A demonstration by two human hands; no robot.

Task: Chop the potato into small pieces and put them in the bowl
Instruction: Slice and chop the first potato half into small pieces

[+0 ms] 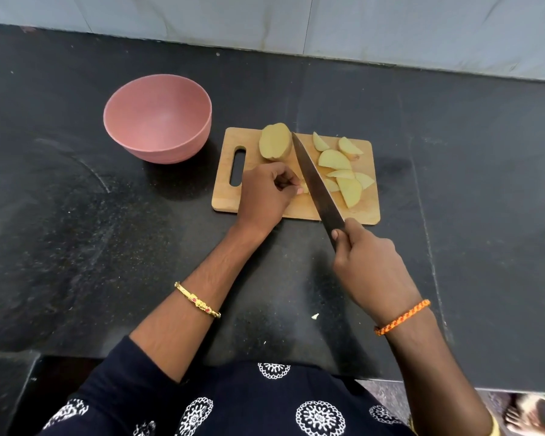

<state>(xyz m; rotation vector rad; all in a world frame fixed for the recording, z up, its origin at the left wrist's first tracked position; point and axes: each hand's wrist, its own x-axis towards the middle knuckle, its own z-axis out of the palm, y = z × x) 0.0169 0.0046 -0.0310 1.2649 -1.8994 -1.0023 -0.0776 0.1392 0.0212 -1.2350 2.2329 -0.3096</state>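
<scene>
Head view: dark counter (76, 215) stretches wide around the cutting board (230, 196), wall at the far edge. On the board, a potato half (276, 141) sits far-left, cut wedges (343, 171) right. Left hand (265, 193) curls, pinching a small piece; right hand (368, 265) grips the knife (315, 180), blade angled between. Pink bowl (158, 118) waits left, empty.

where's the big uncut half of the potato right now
In the head view the potato half sits at the far left of the cutting board, just left of the knife tip, right of the pink bowl.
</scene>
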